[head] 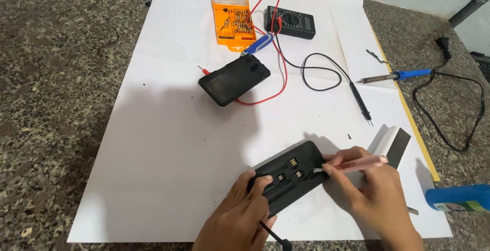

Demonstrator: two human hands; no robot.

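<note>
Flat black rectangular plastic device [293,176] lies near edge of white paper sheet [168,154], long axis running near-left to far-right. Left hand [240,215] clamped on its near-left end. Right hand [375,195] pinches slim pink tool [357,165], tip touching device's far-right end, handle pointing right. Second black casing [235,79] well apart, farther back.

Looks like a makeshift electronics repair bench. Multimeter [290,22] with probe leads, soldering iron [395,76], orange screwdriver-bit case [233,16]. All on white paper [168,154] over a speckled stone counter [51,103].
</note>
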